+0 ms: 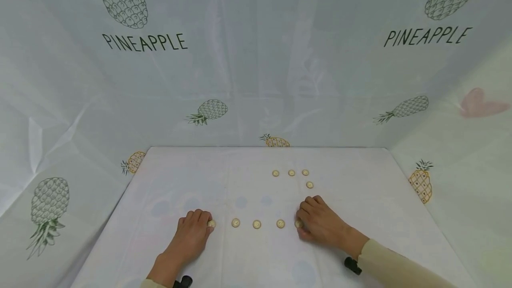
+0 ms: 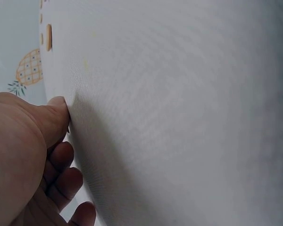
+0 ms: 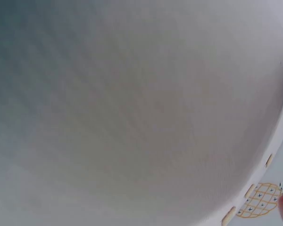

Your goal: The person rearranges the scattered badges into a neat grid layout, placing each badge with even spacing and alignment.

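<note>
At the left end of a row, my left hand (image 1: 191, 234) pinches a small round beige disc (image 1: 211, 223) against the white cloth. The left wrist view shows the thumb (image 2: 56, 117) pressed down and the other fingers curled; the disc is almost wholly hidden there. At the row's right end my right hand (image 1: 322, 222) has its thumb and fingers about another beige disc (image 1: 298, 223). Three discs lie between the hands: one nearer the left (image 1: 235, 222), a middle disc (image 1: 257, 224) and one nearer the right (image 1: 281, 224). Their faces carry fine marks, too small to read.
Farther back lie three more discs (image 1: 291, 173) in a short row, with a single disc (image 1: 310, 185) just in front of its right end. The white-covered table (image 1: 180, 177) meets a hanging pineapple-print curtain (image 1: 256, 57) at the back and sides.
</note>
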`<state>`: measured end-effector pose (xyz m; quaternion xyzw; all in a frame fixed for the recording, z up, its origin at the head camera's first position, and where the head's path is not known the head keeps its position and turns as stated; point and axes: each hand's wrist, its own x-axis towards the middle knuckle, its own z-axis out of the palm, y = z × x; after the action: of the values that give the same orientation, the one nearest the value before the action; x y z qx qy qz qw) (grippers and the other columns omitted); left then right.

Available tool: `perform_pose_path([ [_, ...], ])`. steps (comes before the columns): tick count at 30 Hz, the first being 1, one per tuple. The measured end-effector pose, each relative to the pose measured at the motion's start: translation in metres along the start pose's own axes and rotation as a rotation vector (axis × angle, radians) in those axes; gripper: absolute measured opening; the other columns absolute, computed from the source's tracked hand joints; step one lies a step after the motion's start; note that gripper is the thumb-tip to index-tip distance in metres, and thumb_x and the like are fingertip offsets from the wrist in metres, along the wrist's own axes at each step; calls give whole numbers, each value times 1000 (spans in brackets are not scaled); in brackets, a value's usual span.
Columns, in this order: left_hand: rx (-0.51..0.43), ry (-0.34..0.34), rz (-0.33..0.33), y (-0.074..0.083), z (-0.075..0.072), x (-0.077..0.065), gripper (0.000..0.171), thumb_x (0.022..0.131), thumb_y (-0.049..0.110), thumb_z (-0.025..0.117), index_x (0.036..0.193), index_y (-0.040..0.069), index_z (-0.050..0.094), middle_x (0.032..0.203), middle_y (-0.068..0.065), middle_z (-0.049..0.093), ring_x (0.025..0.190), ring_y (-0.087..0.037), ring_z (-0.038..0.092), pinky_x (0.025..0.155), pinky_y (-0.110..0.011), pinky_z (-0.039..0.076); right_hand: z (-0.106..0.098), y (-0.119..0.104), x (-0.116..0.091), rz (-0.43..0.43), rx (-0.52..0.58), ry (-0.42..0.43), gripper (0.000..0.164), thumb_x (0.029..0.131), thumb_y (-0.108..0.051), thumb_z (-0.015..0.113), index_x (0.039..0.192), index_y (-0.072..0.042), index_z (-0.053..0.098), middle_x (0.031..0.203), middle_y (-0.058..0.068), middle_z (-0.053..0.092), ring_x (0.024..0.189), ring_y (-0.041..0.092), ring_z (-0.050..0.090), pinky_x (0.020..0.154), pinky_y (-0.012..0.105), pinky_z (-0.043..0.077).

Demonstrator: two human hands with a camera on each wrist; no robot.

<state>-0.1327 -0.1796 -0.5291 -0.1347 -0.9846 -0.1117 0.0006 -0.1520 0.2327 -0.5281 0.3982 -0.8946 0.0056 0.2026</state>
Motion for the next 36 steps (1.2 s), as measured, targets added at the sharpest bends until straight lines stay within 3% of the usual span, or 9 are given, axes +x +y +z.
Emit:
perform_pose_path([
  [5, -10, 2, -2, -2, 0, 0, 21, 97, 21, 78, 108, 15, 61, 101, 2, 56, 98, -19, 50, 89, -49, 45, 1, 7, 3, -5, -34, 8, 17, 85, -31, 71, 87, -16, 64, 85, -4, 57, 82, 16, 47, 82, 36, 45],
  [15, -17, -16, -4, -4, 1, 0, 20, 99, 23, 76, 108, 16, 60, 100, 4, 55, 97, -17, 47, 90, -47, 43, 3, 22, 3, 65, -22, -29, 20, 87, -33, 75, 93, -15, 70, 91, -3, 63, 89, 18, 53, 85, 39, 45],
  [28, -29, -17, 7, -3, 0, 2, 20, 99, 24, 74, 110, 15, 61, 105, 2, 57, 102, -19, 51, 89, -47, 43, 9, 65, 13, 175, -52, -50, 19, 88, -29, 76, 94, -12, 69, 94, -1, 64, 90, 21, 51, 85, 41, 42],
  [36, -27, -6, 16, -5, 3, 3, 20, 99, 23, 75, 110, 15, 60, 105, 2, 57, 101, -18, 50, 90, -47, 44, 16, 83, 28, 193, -44, -61, 20, 91, -29, 75, 98, -11, 70, 95, 2, 64, 91, 23, 51, 86, 43, 42],
])
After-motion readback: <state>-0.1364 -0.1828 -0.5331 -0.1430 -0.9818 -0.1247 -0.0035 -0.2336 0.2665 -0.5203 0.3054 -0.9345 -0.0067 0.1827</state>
